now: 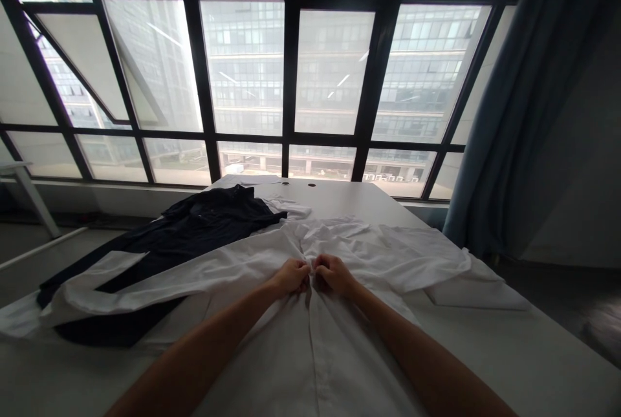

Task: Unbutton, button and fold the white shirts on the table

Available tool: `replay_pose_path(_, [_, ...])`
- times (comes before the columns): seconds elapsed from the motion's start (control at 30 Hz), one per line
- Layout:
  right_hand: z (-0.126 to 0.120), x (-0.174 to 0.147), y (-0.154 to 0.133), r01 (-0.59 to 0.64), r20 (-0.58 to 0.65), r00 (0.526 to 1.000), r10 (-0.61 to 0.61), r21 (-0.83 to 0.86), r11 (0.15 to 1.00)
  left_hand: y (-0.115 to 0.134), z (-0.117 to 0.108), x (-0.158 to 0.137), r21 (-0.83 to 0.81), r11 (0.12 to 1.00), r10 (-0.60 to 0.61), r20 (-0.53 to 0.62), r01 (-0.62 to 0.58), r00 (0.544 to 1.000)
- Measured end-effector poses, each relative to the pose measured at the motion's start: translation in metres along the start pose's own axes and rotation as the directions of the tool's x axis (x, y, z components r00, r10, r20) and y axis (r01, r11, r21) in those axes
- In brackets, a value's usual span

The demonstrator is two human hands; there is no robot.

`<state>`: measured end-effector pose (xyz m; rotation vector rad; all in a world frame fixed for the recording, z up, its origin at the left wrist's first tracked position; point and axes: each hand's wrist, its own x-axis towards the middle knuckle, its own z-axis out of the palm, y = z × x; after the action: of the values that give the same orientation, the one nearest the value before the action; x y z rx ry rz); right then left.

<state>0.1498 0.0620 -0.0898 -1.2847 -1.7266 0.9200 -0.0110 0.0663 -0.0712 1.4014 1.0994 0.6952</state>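
Evidently pinching a shirt (pixel 294 326) at the front, with left hand (pixel 292 276) and right hand (pixel 334 275) just beside each other. Plain white and matte, softly creased, greyer in the shade toward the near edge of the tabletop (pixel 533 339). Smoother over the lower body, but bunched into small, crowded folds just beyond the fingers, and rumpled farther off. Split down the front by a thin dark line, slightly parted just below the hands, then closer together along the front strip.

Lying across the middle of the tabletop, cut off at the near end by the bottom of the view. Pointing with its long axis from the near edge to the far edge, almost straight ahead, upper end away. Spread sideways at the sleeves: toward the left edge with one, long, folded back at the cuff end and laid over a dark garment (pixel 204 223); toward the right edge with the other, crumpled, near more white cloth (pixel 480 294). Hard to tell collar from folds at the far end.

Gripping one side of the front opening with curled left fingers, pressed to the thumb. Gripping the opposite side likewise with the right. Too small and dim to tell any button between the fingertips.
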Motion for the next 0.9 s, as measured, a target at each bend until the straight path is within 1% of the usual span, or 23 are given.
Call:
replay_pose_path(0.07, [0.0, 0.0, 0.002, -0.006, 0.029, 1.0, 0.005, 0.034, 0.999, 0.001, 0.0, -0.001, 0.0, 1.0, 0.027, 0.003, -0.027, 1.0])
replay_pose_path(0.13, [0.0, 0.001, 0.003, 0.03, 0.022, 0.999, -0.03, 0.015, 0.999, 0.001, -0.001, -0.001, -0.001, 0.999, 0.052, 0.007, -0.052, 0.999])
replay_pose_path(0.2, [0.0, 0.002, 0.003, 0.027, 0.019, 0.999, -0.027, 0.023, 0.999, 0.0, -0.002, -0.001, -0.007, 0.997, 0.073, 0.014, -0.073, 0.997])
replay_pose_path(0.33, [0.0, 0.003, 0.001, -0.09, 0.082, 0.993, 0.08, 0.126, 0.988, -0.001, -0.004, -0.001, -0.035, 0.993, 0.111, 0.044, -0.109, 0.993])
replay_pose_path(0.4, [0.0, 0.004, -0.001, -0.128, 0.09, 0.989, 0.114, 0.171, 0.977, -0.001, -0.005, -0.001, -0.029, 0.993, 0.117, 0.057, -0.115, 0.992])
replay_pose_path(0.5, [0.001, 0.005, -0.004, -0.159, 0.059, 0.987, 0.15, 0.199, 0.967, -0.001, -0.006, -0.001, -0.022, 0.995, 0.1, 0.061, -0.099, 0.993])
replay_pose_path(0.7, [0.002, 0.005, -0.008, -0.184, 0.021, 0.983, 0.183, 0.186, 0.965, 0.0, -0.006, 0.001, -0.013, 1.0, 0.025, 0.056, -0.025, 0.998])
replay_pose_path(0.77, [0.001, 0.005, -0.009, -0.195, 0.031, 0.981, 0.193, 0.187, 0.963, 0.002, -0.006, -0.001, 0.008, 1.0, -0.007, 0.044, 0.006, 0.999])
replay_pose_path(0.9, [-0.002, 0.005, -0.01, -0.198, 0.094, 0.978, 0.184, 0.187, 0.962, 0.007, -0.007, -0.007, 0.081, 0.996, -0.039, 0.024, 0.037, 0.999])
